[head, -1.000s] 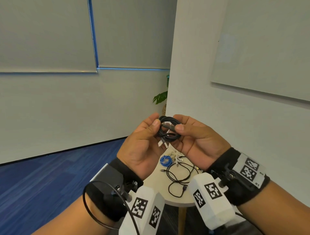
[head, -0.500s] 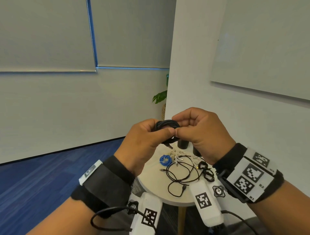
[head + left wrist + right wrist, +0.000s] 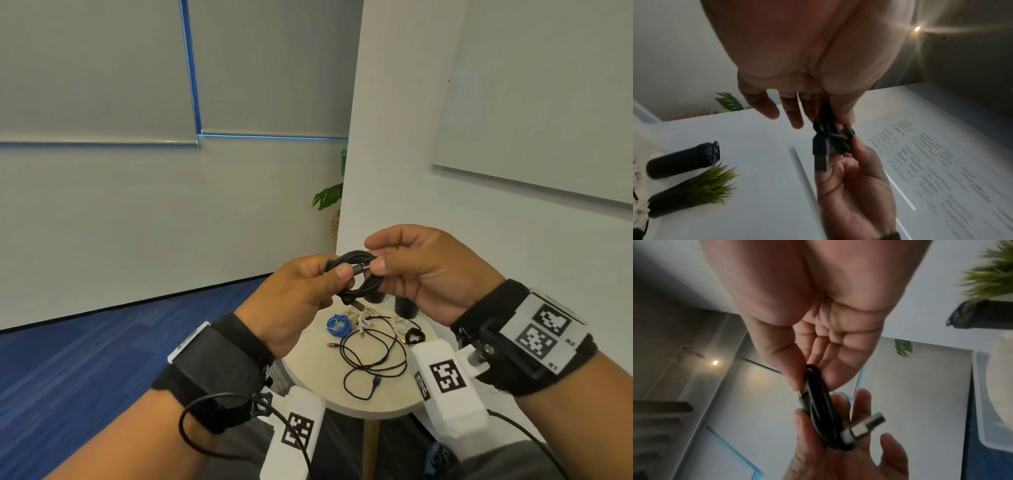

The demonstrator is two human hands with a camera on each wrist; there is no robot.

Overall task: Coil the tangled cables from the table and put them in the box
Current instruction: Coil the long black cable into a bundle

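A coiled black cable (image 3: 359, 274) hangs in the air above the small round table (image 3: 308, 373), held between both hands. My left hand (image 3: 301, 298) grips the coil's left side, thumb on top. My right hand (image 3: 421, 270) pinches the cable's small plug end (image 3: 363, 268) against the coil. The coil (image 3: 832, 138) shows a USB plug (image 3: 820, 160) sticking out in the left wrist view, and the coil (image 3: 822, 410) with its USB plug (image 3: 865, 428) also shows in the right wrist view. On the table lie a loose black cable (image 3: 370, 356), a blue coiled cable (image 3: 338, 325) and several pale cables (image 3: 363, 313). No box is in view.
Two dark cylinders (image 3: 406, 306) stand at the table's far edge by the white wall; one of them holds a green grass plant (image 3: 709, 183). A small black coil (image 3: 414, 335) lies at the table's right. A potted plant (image 3: 329, 197) stands behind the wall corner. Blue carpet (image 3: 85, 359) lies to the left.
Both hands have turned the black coil between them and sunk slightly. My right hand has rolled palm-inward and now pinches the plug end at the coil's top.
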